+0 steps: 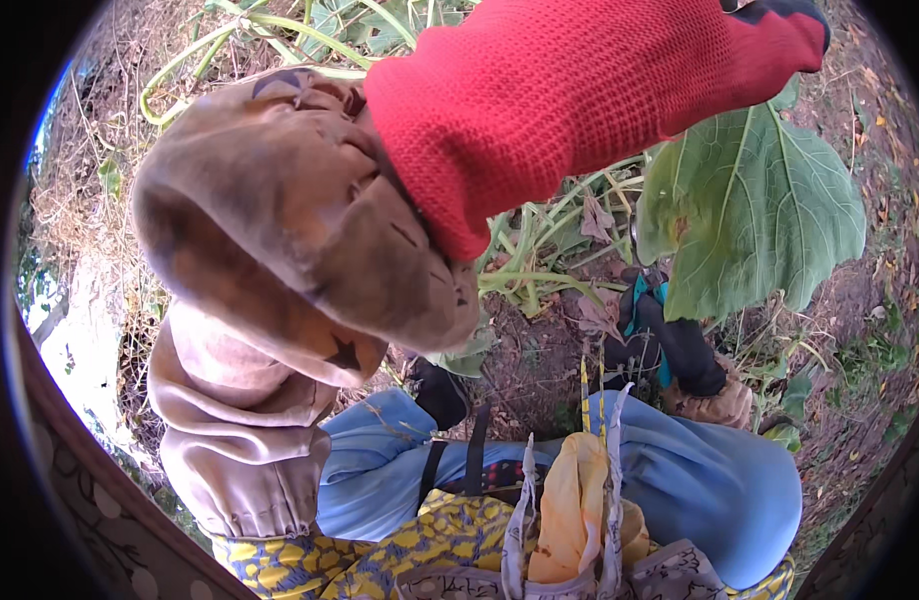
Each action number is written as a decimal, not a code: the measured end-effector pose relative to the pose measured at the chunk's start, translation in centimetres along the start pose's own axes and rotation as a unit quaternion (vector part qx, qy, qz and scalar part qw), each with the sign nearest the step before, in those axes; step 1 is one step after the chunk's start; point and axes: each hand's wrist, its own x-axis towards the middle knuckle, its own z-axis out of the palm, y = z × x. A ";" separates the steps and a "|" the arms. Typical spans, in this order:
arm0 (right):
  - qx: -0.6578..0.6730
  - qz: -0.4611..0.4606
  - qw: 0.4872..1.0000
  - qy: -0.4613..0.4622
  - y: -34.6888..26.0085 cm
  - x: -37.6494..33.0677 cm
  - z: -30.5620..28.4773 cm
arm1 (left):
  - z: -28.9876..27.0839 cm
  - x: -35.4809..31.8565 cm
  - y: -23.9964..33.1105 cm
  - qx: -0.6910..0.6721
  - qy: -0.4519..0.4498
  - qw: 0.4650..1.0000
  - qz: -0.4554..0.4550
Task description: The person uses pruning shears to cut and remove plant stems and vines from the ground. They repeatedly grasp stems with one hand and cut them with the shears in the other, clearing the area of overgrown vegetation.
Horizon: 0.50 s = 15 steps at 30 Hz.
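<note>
My left arm, in a brown sleeve with dark star shapes (310, 210), crosses the upper view toward the right. On its end my left hand (750, 50) wears a red knit glove with dark fingertips. Its fingers are largely hidden and cut off by the top edge. Directly below it hangs a big green lobed leaf (770, 210) with pale veins and a brown spot. Low among the stems, my right hand (670, 335) wears a black and teal glove. Its fingers look curled, and what they grip is hidden beside a small shiny piece (635, 230).
Thick pale green vine stems (530, 280) and withered leaves (598, 220) tangle over brown soil. My knees in blue trousers (700, 480) are bent close by. Yellow cords (585, 390) and an orange cloth (572, 510) hang at my front. Dry grass lies left.
</note>
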 end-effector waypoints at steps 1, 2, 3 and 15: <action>-0.004 0.008 1.000 -0.002 0.4 -0.1 -0.2 | 0.4 -0.2 -0.1 0.017 -0.007 1.000 -0.019; -0.035 0.002 0.999 -0.009 1.0 0.0 -0.4 | 0.8 -0.4 -0.1 0.036 -0.014 0.998 -0.040; -0.066 -0.004 0.998 -0.017 1.8 0.1 -0.6 | 1.1 -0.9 -0.1 0.056 -0.021 0.996 -0.061; -0.355 -0.037 0.929 -0.099 -3.6 3.4 2.0 | 5.1 -15.7 -7.2 0.118 -0.243 0.942 -0.197</action>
